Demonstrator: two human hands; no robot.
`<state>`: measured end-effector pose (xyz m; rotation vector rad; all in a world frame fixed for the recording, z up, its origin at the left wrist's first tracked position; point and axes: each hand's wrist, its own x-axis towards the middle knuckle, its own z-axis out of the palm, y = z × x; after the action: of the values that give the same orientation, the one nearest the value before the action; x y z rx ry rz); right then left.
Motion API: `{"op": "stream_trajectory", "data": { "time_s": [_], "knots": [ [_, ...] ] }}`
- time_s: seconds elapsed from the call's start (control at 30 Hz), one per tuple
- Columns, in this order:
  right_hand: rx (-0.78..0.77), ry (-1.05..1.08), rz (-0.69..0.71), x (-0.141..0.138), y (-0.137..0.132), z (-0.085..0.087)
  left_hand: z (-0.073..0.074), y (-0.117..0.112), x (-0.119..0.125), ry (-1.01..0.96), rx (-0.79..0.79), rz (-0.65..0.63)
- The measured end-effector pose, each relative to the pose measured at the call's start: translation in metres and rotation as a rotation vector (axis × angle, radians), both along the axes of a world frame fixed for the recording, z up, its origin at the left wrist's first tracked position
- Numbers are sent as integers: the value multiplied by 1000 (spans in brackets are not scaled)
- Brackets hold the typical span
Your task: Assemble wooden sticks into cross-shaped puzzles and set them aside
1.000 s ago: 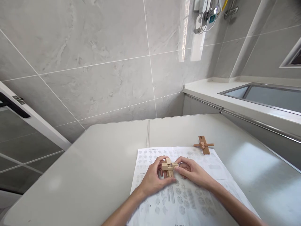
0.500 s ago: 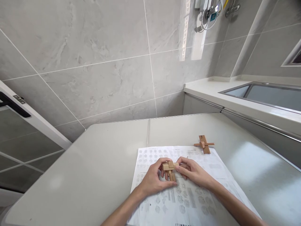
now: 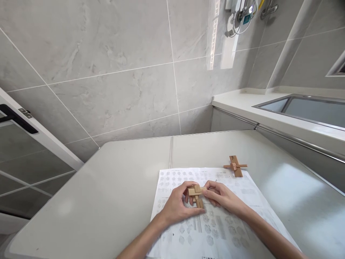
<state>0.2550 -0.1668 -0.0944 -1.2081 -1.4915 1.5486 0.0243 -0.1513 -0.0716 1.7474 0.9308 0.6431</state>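
Between my hands is a light wooden interlocking puzzle [image 3: 196, 191] made of crossed blocks, held just over a printed sheet. My left hand [image 3: 180, 203] curls around its left side, thumb below by the lower block and fingers above and behind. My right hand [image 3: 219, 194] pinches the puzzle's right-hand end between thumb and fingers. Parts of the puzzle are hidden by the fingers. The printed sheet [image 3: 188, 230] carries rows of small grey diagrams. At the sheet's far right corner lies a second, redder wooden cross-shaped piece [image 3: 235, 166] with a dark mark on it.
A pale table [image 3: 107, 201] lies under the sheet, with a seam running across it. Behind it stands a grey tiled wall [image 3: 113, 79]. To the right is a white counter [image 3: 242, 104] with a sink [image 3: 309, 108]. A white-framed door [image 3: 48, 136] stands at the left.
The view has shifted slightly. Both hands keep hold of the puzzle, which looks turned a little; the redder wooden piece lies where it was.
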Motion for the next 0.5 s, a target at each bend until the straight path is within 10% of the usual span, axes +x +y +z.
{"op": "stream_trajectory", "data": {
  "time_s": [0.5],
  "knots": [
    [9,51,25,1,0,4,-2,1,-1,24,20,1]
  ]
}}
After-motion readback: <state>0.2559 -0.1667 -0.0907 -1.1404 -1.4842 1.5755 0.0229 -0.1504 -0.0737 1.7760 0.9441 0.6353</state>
